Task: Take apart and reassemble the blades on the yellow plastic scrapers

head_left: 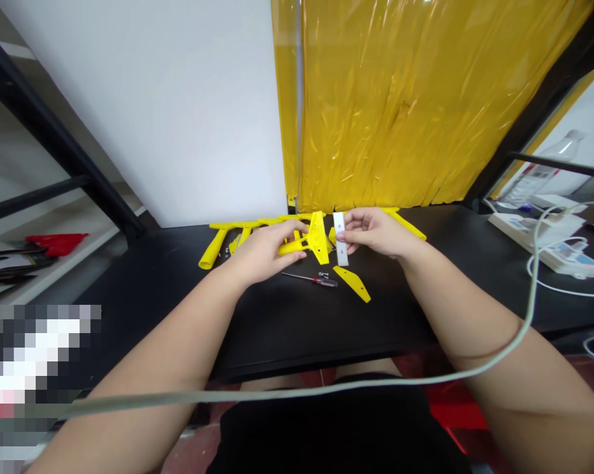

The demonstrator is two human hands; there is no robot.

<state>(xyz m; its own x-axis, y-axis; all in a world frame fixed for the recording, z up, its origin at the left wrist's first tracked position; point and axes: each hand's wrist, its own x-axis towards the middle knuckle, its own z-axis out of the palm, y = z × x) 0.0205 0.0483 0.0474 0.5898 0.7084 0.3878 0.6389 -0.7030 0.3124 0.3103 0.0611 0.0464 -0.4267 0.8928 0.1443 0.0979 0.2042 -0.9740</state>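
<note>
Glossy yellow sheeting (405, 112) and a white panel (178, 105) stand upright at the back, well beyond the screwdriver (325, 282) that serves as the reference here. Under the screwdriver spreads a black tabletop (326, 336). Nearer the person than the screwdriver, a pale cable (375, 383) sweeps across the view, in front of both forearms. Far to the screwdriver's right are a clear bottle (543, 168) and white power strips (548, 243) with cords.

Left of the screwdriver and farther back, several yellow handles (208, 253) lie in a row, partly hidden. The left hand (267, 249), beyond the screwdriver and to its left, grips a yellow handled piece (320, 238) between thumb and fingers, its flared head turned rightward. The right hand (375, 232), beyond the screwdriver and to its right, pinches a white strip (341, 243) upright, just beside that head. Right beside the screwdriver's handle end lies a loose yellow plate (354, 284), holed and slanting. Small screws (323, 274) sit just behind the screwdriver.
</note>
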